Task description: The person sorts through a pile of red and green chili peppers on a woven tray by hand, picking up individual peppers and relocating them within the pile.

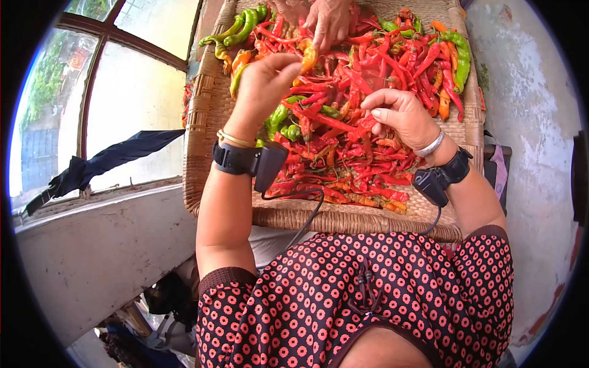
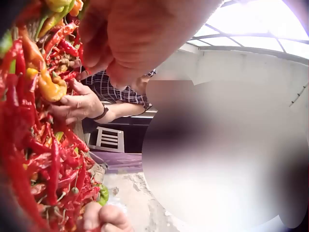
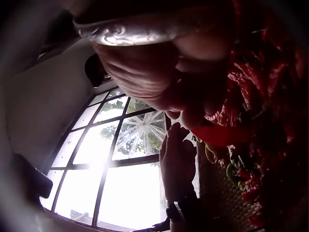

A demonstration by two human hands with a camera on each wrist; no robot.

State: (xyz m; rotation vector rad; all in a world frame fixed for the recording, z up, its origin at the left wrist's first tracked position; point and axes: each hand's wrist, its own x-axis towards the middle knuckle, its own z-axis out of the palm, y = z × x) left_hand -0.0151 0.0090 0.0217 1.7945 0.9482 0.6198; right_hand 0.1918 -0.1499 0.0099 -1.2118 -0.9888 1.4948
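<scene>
A broad woven basket tray (image 1: pixel 270 216) is spread with red chili peppers (image 1: pixel 343 132). My left hand (image 1: pixel 264 89) hovers over its left half, fingers loosely bent, with nothing seen between them. Just past the left fingertips in the head view is a yellow-orange pepper (image 1: pixel 310 56), next to another person's hand (image 2: pixel 79 104). Over the right half, my right hand (image 1: pixel 402 116) is bent with thumb and forefinger close together. The right wrist view shows a red chili pepper (image 3: pixel 219 136) at its fingertips, pinched there; the palm hides part of the grip.
Green peppers (image 1: pixel 245 27) lie at the tray's far left corner, and another green pepper (image 1: pixel 460 58) near its right rim. The other person's hands work at the far side. A folded dark umbrella (image 1: pixel 113 162) lies along the window at left; a wall (image 1: pixel 527 122) stands at right.
</scene>
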